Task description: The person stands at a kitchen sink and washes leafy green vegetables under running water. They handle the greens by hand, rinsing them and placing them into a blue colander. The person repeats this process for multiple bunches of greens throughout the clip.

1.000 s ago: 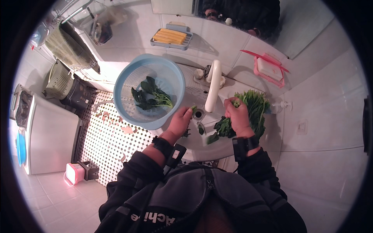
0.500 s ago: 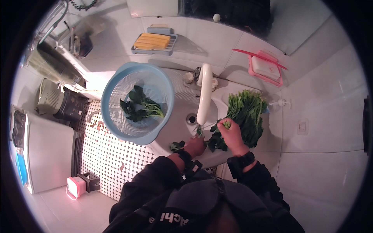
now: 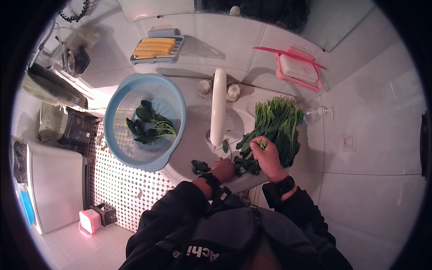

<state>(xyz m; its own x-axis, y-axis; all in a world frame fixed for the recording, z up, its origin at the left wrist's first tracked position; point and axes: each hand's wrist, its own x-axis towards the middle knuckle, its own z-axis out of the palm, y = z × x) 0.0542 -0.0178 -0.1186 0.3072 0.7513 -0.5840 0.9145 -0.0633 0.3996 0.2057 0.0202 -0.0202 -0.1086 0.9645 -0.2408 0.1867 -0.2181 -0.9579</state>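
My right hand (image 3: 268, 158) is closed round the pale green stems (image 3: 262, 144) of some leafy greens, whose dark leaves hang toward my left hand. My left hand (image 3: 222, 170) is curled low over the sink's front edge, its fingers bent at those leaves; what lies inside its grip is partly hidden. A single leaf (image 3: 225, 145) with a thin stem lies in the sink (image 3: 186, 155) just beyond my left fingers. Another dark leaf (image 3: 199, 166) is left of that hand. A large bunch of leafy greens (image 3: 281, 121) lies on the sink's right side, behind my right hand.
A blue colander (image 3: 177, 135) with a few greens (image 3: 150, 121) stands over the sink's left side. The white faucet (image 3: 218, 105) arches above the basin. A clear pump bottle (image 3: 317, 113) stands at the right. Wall racks hold yellow bars (image 3: 154, 47) and a pink soap box (image 3: 298, 72).
The view has shifted, so the colander, faucet and racks appear farther left. Both hands stay close together, my right still gripping the stems, with little other visible movement.
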